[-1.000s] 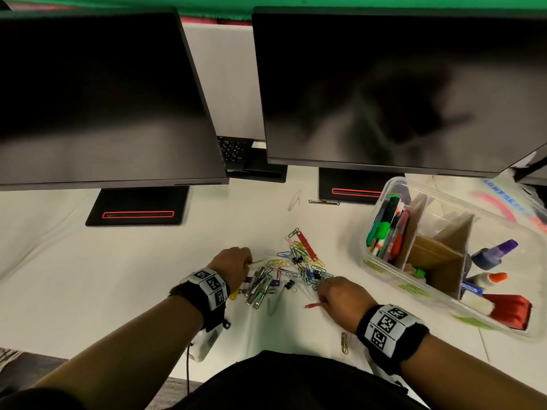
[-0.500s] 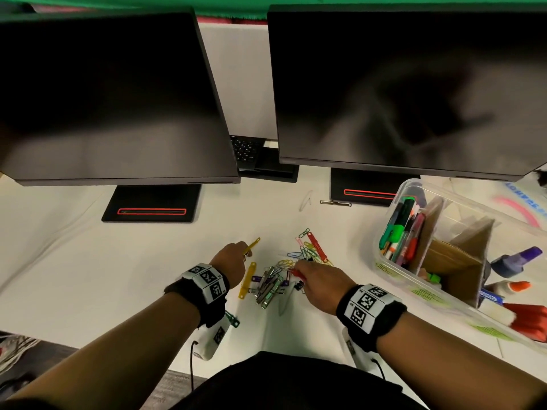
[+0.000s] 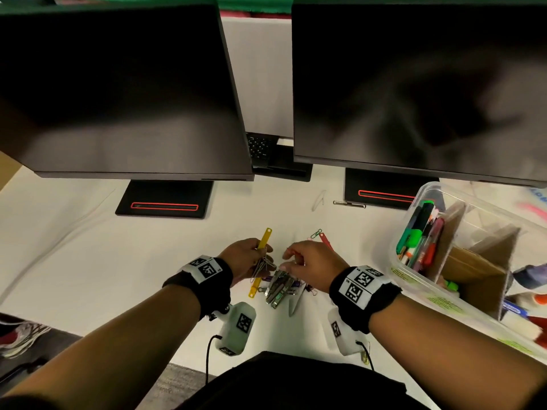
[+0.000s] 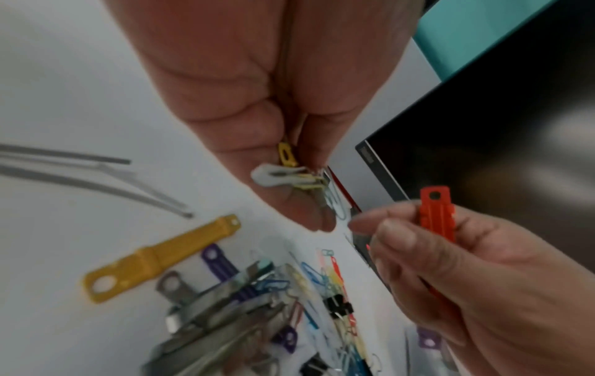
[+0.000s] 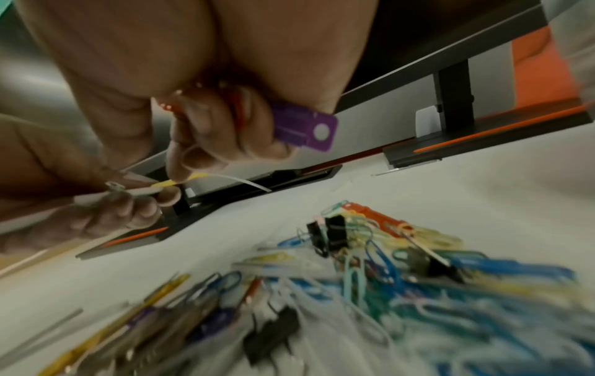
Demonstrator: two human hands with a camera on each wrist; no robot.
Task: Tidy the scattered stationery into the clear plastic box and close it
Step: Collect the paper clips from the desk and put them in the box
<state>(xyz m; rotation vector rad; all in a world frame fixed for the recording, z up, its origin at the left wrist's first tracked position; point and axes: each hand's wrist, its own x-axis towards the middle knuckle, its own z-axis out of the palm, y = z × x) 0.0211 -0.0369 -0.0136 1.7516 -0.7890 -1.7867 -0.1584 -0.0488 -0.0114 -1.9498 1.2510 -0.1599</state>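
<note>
We're mid-gather: our left hand (image 3: 247,258) pinches a yellow strip (image 3: 264,239) together with a few paper clips (image 4: 335,201), fingers curled tight round the bunch. Our right hand (image 3: 313,261) curls round a purple strip (image 5: 304,127) and an orange strip (image 4: 436,213), its fingertips reaching toward the left hand's bundle. The clear plastic box (image 3: 414,263) sits open to our right on the white table (image 3: 88,261), markers (image 3: 420,229) already standing in its near compartment (no lid in sight that we can make out). Plenty is left, we'd judge: a pile of clips and metal fasteners (image 3: 279,287) lies just under both hands, another yellow strip (image 4: 154,259) beside it. Room is tight above, with the monitors (image 3: 124,93) overhanging, but the path rightward to the box rim looks open.
</note>
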